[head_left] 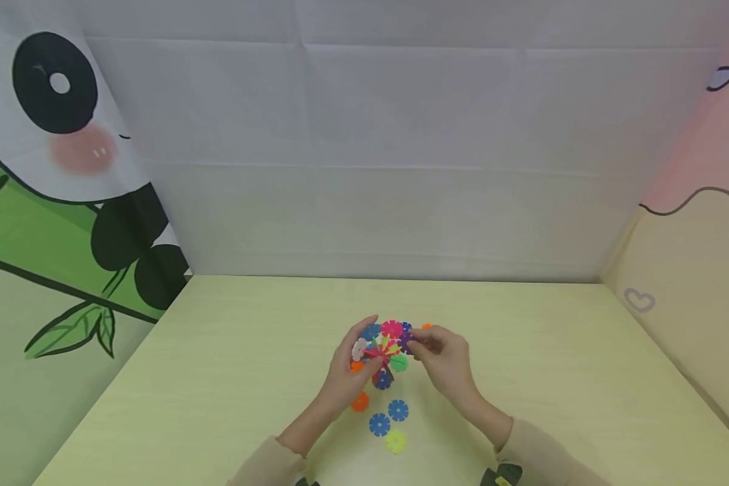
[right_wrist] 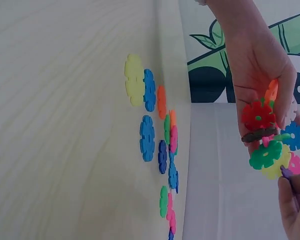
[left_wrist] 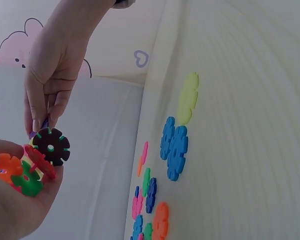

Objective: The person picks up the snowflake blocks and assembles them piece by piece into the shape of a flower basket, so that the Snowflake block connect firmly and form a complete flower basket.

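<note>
Nearest: yellow disc (head_left: 395,441) flat on the bench (head_left: 231,405), then two blue discs (head_left: 379,424), then an orange disc (head_left: 360,401) beside the left wrist. Above these, left hand (head_left: 347,371) has fingers and thumb curled round a multicoloured cluster of notched discs (head_left: 381,352), held off the bench. Right hand (head_left: 448,358) pinches a purple disc (right_wrist: 286,172) between thumb and fingers at the cluster's edge; slotted in or only touching, can't tell. More loose discs past the hands, partly hidden.

Risks, my guess: purple disc slips or twists if its notch is off-angle; a hard push could pop cluster pieces loose; squeezing left thumb could bend or shed some; low wrists could knock loose discs.

Farther: white backdrop (head_left: 389,135), cartoon panel (head_left: 67,250) left, heart panel (head_left: 686,270) right. No readable brand, label or writing; black mark top right is cut off.
</note>
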The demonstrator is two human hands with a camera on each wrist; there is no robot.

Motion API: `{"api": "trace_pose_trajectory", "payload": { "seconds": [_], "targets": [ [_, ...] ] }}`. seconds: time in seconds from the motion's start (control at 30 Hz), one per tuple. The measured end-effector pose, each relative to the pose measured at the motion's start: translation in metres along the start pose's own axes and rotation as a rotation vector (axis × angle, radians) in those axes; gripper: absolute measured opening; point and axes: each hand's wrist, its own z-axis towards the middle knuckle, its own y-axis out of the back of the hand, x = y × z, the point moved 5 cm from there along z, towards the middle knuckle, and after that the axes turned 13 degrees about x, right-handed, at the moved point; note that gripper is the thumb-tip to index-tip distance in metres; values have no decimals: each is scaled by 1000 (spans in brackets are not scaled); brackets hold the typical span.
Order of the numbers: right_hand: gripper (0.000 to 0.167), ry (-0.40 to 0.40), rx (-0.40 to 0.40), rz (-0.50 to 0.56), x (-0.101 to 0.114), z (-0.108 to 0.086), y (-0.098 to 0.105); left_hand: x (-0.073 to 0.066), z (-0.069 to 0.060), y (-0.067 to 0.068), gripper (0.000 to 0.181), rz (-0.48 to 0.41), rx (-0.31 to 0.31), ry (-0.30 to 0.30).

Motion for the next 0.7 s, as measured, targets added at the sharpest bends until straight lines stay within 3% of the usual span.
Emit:
{"api": "trace_pose_trajectory", "payload": {
  "seconds": [0.2,0.47,0.7],
  "targets": [
    [14,12,-55,13,0,-1,-4,-2,-1,0,60,27,-58,-31],
    [12,86,-126,1,-2,-2,-4,-1,2,-5,58,7,-63,3],
    [14,-52,-42,12,12,-2,-2,2,2,-8,56,18,-57,20]
  ]
}}
